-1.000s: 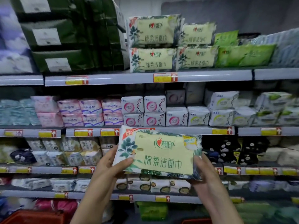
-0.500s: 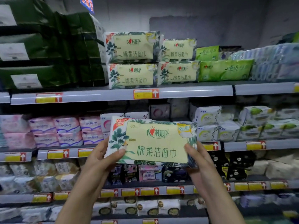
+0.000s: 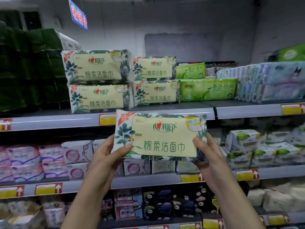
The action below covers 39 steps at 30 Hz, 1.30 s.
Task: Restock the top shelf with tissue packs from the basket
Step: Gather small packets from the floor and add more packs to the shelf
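A dim grey wall (image 3: 206, 19) with a paler rectangular patch (image 3: 189, 47) fills the top of the frame, a blue sign (image 3: 78, 18) hangs at upper left, and grey metal shelving (image 3: 49, 123) with yellow price tags (image 3: 292, 109) spans the width below.

**Open above the stacks, tight along the row**

The top shelf (image 3: 239, 111) is filled side to side. Dark green packs (image 3: 29, 71) wall off the left of the frame, then come the left stack (image 3: 97, 81) at the front edge and the second stack (image 3: 155, 80) set further back. Green packs (image 3: 208, 90) sit right against that one, and blue-white packs (image 3: 272, 81) run to the right edge. Free room: a bare strip of board before the second stack and green packs, and open air above both stacks up to the wall. A blue sign (image 3: 78, 15) hangs at upper left. The pack (image 3: 160, 135) in my left grip (image 3: 105, 157) and right grip (image 3: 210, 155) overlaps the shelf's rail at centre.
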Each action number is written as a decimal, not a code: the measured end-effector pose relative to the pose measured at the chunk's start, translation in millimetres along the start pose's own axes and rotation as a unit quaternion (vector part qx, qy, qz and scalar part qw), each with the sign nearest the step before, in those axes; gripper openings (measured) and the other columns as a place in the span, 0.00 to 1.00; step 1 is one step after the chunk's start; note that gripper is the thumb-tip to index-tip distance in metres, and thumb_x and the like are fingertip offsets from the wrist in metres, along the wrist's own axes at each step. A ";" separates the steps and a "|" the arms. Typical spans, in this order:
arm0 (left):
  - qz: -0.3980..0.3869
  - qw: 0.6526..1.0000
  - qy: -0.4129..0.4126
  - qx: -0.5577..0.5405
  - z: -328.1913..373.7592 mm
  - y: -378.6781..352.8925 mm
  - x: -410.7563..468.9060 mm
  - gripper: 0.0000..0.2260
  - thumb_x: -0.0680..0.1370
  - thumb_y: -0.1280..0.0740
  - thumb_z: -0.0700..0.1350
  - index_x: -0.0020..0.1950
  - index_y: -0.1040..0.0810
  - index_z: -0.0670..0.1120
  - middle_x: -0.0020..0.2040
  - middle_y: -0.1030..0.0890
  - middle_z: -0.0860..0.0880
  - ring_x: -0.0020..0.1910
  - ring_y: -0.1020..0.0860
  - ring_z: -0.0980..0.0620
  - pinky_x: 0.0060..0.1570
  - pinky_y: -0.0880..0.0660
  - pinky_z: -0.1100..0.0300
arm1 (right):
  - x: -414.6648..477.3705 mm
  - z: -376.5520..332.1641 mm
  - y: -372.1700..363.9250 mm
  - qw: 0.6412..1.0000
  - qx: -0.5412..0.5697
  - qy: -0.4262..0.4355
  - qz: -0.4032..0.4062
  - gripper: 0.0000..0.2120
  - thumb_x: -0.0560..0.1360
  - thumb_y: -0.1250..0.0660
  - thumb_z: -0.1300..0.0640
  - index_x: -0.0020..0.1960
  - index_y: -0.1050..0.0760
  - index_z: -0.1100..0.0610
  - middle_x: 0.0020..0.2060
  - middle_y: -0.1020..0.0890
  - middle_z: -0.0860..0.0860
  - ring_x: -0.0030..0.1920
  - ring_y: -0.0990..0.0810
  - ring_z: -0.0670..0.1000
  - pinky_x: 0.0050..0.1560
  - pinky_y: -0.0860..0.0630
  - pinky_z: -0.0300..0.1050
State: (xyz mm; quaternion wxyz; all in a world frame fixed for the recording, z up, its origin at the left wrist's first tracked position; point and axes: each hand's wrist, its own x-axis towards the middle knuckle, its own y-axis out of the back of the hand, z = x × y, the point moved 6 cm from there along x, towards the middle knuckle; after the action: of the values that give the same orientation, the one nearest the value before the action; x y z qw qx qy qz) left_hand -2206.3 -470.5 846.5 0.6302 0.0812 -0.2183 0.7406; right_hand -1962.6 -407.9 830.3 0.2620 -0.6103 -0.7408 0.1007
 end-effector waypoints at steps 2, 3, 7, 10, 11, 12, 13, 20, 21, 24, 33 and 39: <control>0.003 1.000 -0.012 -0.005 -0.6 -12.8 11.2 0.41 0.51 0.18 0.58 0.61 0.22 0.46 0.56 0.17 0.45 0.55 0.18 0.47 0.47 0.21 0.62 | 12.2 -10.1 6.9 1.000 -0.017 0.004 -0.009 0.57 0.40 0.18 0.37 0.67 0.32 0.43 0.68 0.28 0.48 0.62 0.24 0.51 0.50 0.25 0.47; 0.006 1.000 -0.018 -0.010 -0.7 -18.5 16.3 0.41 0.51 0.18 0.58 0.61 0.22 0.45 0.56 0.17 0.44 0.55 0.18 0.46 0.47 0.21 0.62 | 18.1 -14.7 10.0 1.000 -0.012 0.007 -0.013 0.52 0.41 0.18 0.38 0.63 0.31 0.41 0.68 0.28 0.48 0.63 0.24 0.51 0.50 0.26 0.47; 0.028 0.999 -0.028 -0.028 -2.5 -33.8 34.5 0.40 0.49 0.17 0.58 0.58 0.20 0.45 0.54 0.16 0.44 0.54 0.18 0.47 0.47 0.20 0.61 | 40.8 -31.1 20.9 0.999 -0.005 0.022 -0.028 0.34 0.57 0.24 0.48 0.60 0.33 0.42 0.56 0.22 0.44 0.55 0.22 0.46 0.46 0.27 0.44; 0.034 0.998 -0.034 -0.036 -3.6 -42.8 45.5 0.43 0.49 0.17 0.58 0.61 0.22 0.44 0.56 0.17 0.44 0.56 0.19 0.46 0.53 0.21 0.59 | 52.7 -40.3 24.6 0.999 -0.006 0.032 -0.028 0.30 0.61 0.30 0.51 0.61 0.36 0.41 0.53 0.23 0.40 0.51 0.22 0.42 0.45 0.26 0.43; 0.035 0.998 -0.038 -0.043 -3.2 -46.0 48.6 0.43 0.49 0.17 0.58 0.61 0.22 0.44 0.56 0.17 0.44 0.56 0.19 0.47 0.52 0.21 0.60 | 56.2 -43.7 24.4 0.999 -0.010 0.036 -0.027 0.35 0.59 0.28 0.49 0.63 0.37 0.40 0.55 0.23 0.41 0.51 0.22 0.43 0.44 0.25 0.43; 0.036 0.997 -0.043 -0.049 -2.4 -49.7 51.4 0.42 0.49 0.17 0.58 0.60 0.22 0.44 0.55 0.16 0.44 0.55 0.18 0.48 0.50 0.21 0.62 | 60.1 -46.7 24.2 0.999 -0.012 0.042 -0.026 0.40 0.56 0.25 0.46 0.66 0.35 0.42 0.57 0.22 0.41 0.51 0.20 0.44 0.43 0.24 0.43; 0.034 0.997 -0.050 -0.053 -1.8 -53.5 54.0 0.41 0.49 0.17 0.57 0.59 0.21 0.45 0.55 0.16 0.45 0.55 0.18 0.48 0.49 0.21 0.62 | 63.1 -50.1 23.6 0.998 -0.010 0.050 -0.026 0.45 0.52 0.22 0.44 0.67 0.34 0.43 0.59 0.22 0.42 0.51 0.19 0.45 0.42 0.23 0.43; 0.033 0.991 -0.124 -0.037 23.6 -61.3 81.2 0.29 0.59 0.20 0.52 0.57 0.19 0.45 0.54 0.16 0.46 0.55 0.18 0.50 0.50 0.22 0.62 | 93.9 -68.4 10.4 0.996 -0.031 0.077 -0.020 0.65 0.43 0.20 0.36 0.75 0.45 0.44 0.66 0.29 0.45 0.62 0.24 0.50 0.54 0.26 0.47; 0.038 0.990 -0.133 -0.018 29.1 -60.0 86.2 0.25 0.62 0.23 0.50 0.57 0.19 0.46 0.55 0.16 0.47 0.56 0.19 0.49 0.53 0.22 0.61 | 100.3 -69.8 8.0 0.996 -0.035 0.081 -0.016 0.67 0.41 0.20 0.35 0.75 0.44 0.44 0.66 0.29 0.46 0.62 0.24 0.50 0.55 0.25 0.48; 0.045 0.986 -0.155 0.039 45.2 -60.1 103.9 0.18 0.68 0.28 0.44 0.58 0.19 0.46 0.54 0.16 0.50 0.57 0.19 0.52 0.54 0.22 0.62 | 119.9 -77.2 3.4 0.995 -0.031 0.096 0.000 0.67 0.37 0.20 0.34 0.73 0.41 0.45 0.64 0.26 0.48 0.64 0.25 0.51 0.57 0.26 0.48; 0.065 0.971 -0.183 0.142 69.2 -68.3 161.5 0.15 0.74 0.29 0.38 0.48 0.24 0.59 0.39 0.18 0.68 0.44 0.20 0.71 0.49 0.25 0.66 | 183.8 -92.4 -16.0 0.993 0.018 0.118 -0.025 0.41 0.60 0.23 0.47 0.70 0.36 0.49 0.53 0.21 0.46 0.51 0.22 0.43 0.28 0.27 0.31; 0.074 0.947 -0.201 0.239 86.8 -75.5 206.9 0.13 0.76 0.31 0.40 0.58 0.23 0.54 0.51 0.17 0.59 0.52 0.21 0.62 0.57 0.23 0.58 | 227.5 -110.3 -31.0 0.990 0.000 0.131 -0.047 0.44 0.61 0.24 0.47 0.73 0.38 0.50 0.62 0.24 0.54 0.55 0.21 0.49 0.50 0.24 0.44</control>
State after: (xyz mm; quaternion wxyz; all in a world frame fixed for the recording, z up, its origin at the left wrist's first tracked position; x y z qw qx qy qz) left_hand -2186.4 -313.3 1022.4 0.4790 0.3606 -0.1627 0.7836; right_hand -1959.5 -216.4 998.1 0.3612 -0.5829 -0.7278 0.0073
